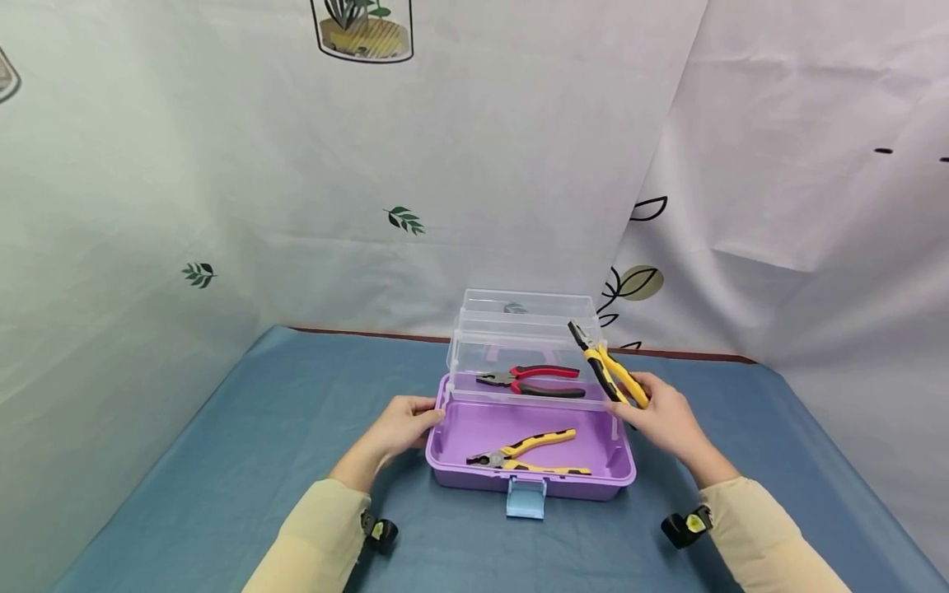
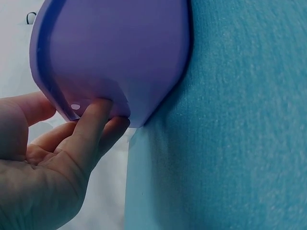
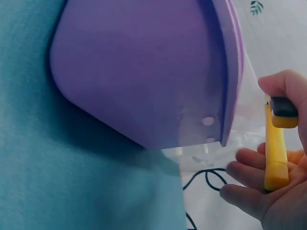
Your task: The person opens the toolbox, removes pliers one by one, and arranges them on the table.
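Observation:
My left hand (image 1: 404,424) grips the left edge of a purple toolbox (image 1: 474,420), thumb at the rim and fingers against the outer side wall (image 2: 115,52). In my right hand (image 1: 667,416) is a pair of yellow-and-black pliers (image 1: 602,366), held by the handles above the box's right end with the jaws up and to the left. Red-and-black pliers (image 1: 544,372) lie towards the back, seen at the clear tray. A second yellow-and-black pair of pliers (image 1: 541,441) lies on the box floor, handles spread.
The transparent lid (image 1: 530,305) stands raised at the back of the box. A light blue latch (image 1: 525,500) hangs from its front. Blue cloth (image 1: 296,461) covers the table, and a printed white curtain (image 1: 482,148) hangs behind.

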